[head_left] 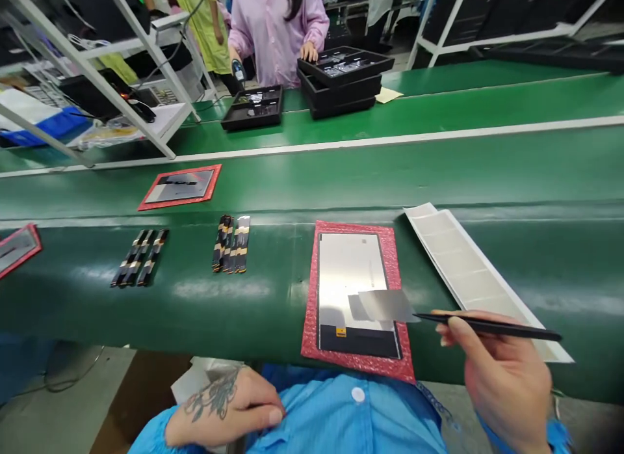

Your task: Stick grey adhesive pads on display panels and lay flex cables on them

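Tweezers point(487, 326) pinched in the right hand point(507, 382) carry a grey film patch point(387, 304) by one edge, clear of the fingers, over the near right part of the display panel point(348, 278) on its red mat point(390, 246), while the left hand point(229, 408), fingers curled together, rests idle at the blue smock point(351, 421).

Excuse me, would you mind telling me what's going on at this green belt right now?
A person in a blue smock holds black tweezers in the right hand, gripping a small grey film above a display panel that lies on a red mat. The left hand rests against the smock. A sheet of grey film pieces lies to the right. Across the belt, another person works over black trays.
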A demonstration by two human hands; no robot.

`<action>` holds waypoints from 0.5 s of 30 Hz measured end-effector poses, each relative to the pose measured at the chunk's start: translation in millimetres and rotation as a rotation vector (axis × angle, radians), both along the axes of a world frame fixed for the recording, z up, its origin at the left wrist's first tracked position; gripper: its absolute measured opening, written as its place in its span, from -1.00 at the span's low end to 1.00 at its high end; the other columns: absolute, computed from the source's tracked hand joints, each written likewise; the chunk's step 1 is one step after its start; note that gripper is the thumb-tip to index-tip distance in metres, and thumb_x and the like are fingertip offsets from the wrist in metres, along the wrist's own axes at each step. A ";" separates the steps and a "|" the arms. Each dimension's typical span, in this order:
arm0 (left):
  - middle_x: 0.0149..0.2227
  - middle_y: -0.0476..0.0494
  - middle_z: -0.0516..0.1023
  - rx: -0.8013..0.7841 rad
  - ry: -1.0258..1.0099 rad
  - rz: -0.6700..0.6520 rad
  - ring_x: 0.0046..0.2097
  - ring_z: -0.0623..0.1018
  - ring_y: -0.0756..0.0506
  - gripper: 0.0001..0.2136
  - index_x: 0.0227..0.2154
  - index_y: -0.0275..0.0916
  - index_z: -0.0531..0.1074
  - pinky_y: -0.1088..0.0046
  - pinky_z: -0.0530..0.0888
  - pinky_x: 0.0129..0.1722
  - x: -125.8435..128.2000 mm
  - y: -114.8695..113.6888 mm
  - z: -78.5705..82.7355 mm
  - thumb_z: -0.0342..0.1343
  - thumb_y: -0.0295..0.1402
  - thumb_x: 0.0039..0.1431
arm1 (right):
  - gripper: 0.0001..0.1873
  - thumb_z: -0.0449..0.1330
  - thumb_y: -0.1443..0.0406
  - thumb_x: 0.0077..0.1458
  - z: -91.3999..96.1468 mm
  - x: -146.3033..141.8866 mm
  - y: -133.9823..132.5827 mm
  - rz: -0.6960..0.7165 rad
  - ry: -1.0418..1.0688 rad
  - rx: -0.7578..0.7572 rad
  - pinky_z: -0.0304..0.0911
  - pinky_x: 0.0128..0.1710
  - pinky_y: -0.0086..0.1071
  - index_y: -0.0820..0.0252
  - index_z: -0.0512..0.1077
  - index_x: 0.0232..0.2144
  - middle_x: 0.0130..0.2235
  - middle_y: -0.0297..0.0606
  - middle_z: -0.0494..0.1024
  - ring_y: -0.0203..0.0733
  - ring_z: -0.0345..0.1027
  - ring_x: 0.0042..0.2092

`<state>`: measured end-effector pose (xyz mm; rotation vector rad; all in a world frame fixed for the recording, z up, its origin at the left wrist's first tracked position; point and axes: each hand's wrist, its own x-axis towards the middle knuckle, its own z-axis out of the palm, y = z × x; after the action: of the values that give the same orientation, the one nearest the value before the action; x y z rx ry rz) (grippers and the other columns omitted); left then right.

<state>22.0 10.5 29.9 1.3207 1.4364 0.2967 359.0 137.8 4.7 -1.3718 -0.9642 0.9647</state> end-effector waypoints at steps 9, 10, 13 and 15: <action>-0.66 0.10 0.33 -0.037 -0.413 0.498 -0.63 0.25 0.03 -0.48 -0.47 -0.12 0.33 0.50 0.20 -0.59 97.5 91.6 -28.3 0.33 0.24 -0.03 | -0.69 0.61 0.07 -0.07 -11.3 -19.4 -17.6 -0.012 -0.015 0.132 0.61 -0.53 -0.38 0.04 0.66 -0.35 -0.41 -0.29 0.77 -0.12 0.64 -0.51; -0.67 0.10 0.34 -0.046 -0.443 0.509 -0.64 0.25 0.04 -0.47 -0.47 -0.12 0.33 0.51 0.19 -0.61 102.4 96.4 -32.3 0.36 0.23 -0.04 | -0.73 0.60 0.11 -0.04 -10.2 -21.6 -19.2 0.002 -0.012 0.162 0.62 -0.52 -0.39 0.03 0.66 -0.34 -0.40 -0.29 0.78 -0.12 0.65 -0.50; -0.65 0.04 0.39 -0.066 -0.502 0.551 -0.63 0.33 0.04 -0.48 -0.50 -0.15 0.35 0.52 0.22 -0.63 105.7 102.1 -36.6 0.43 0.17 -0.05 | -0.84 0.55 0.23 0.04 -6.4 -26.1 -23.9 0.063 -0.005 0.250 0.65 -0.47 -0.38 -0.02 0.68 -0.30 -0.38 -0.33 0.79 -0.08 0.70 -0.44; -0.63 0.01 0.43 -0.086 -0.547 0.571 -0.62 0.37 0.03 -0.49 -0.51 -0.16 0.36 0.52 0.26 -0.63 103.2 102.0 -37.0 0.45 0.13 -0.07 | -0.82 0.53 0.28 0.06 -4.9 -26.9 -26.5 0.095 0.003 0.284 0.68 -0.45 -0.33 -0.08 0.68 -0.25 -0.36 -0.36 0.79 -0.04 0.72 -0.40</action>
<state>125.3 112.5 -7.1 0.6553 1.2984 0.8886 332.1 111.3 -0.2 -1.0944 -1.1258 0.8623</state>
